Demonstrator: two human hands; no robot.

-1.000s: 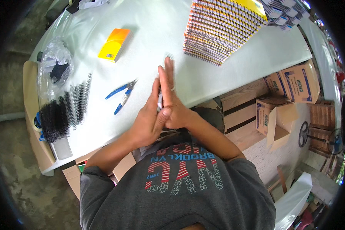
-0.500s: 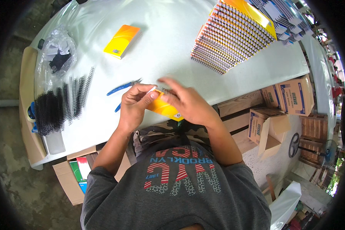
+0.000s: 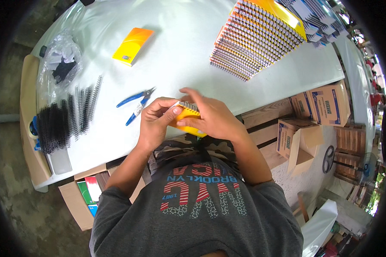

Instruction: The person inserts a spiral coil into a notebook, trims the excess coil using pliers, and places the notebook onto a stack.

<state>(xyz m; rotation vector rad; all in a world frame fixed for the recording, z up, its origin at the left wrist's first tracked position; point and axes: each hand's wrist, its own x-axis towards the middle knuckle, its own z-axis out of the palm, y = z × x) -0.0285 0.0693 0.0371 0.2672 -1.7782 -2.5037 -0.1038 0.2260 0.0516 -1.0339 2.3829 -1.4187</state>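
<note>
One small yellow notebook (image 3: 191, 115) with a dark wire spiral (image 3: 189, 106) is held above the white-covered table's (image 3: 171, 64) near edge — left hand (image 3: 155, 118) pinching its left corner, right hand (image 3: 214, 115) half-curled around its right side (one finger raised). Blue-handled metal pliers (image 3: 146, 94) lie nearby.

Pinching a yellow spiral notebook (image 3: 188, 114) in left hand (image 3: 155, 118), right hand (image 3: 216, 116) against it; blue-handled pliers (image 3: 146, 96) left, black coils (image 3: 55, 128) farther left, stacked notebooks (image 3: 257, 40) far right.
</note>
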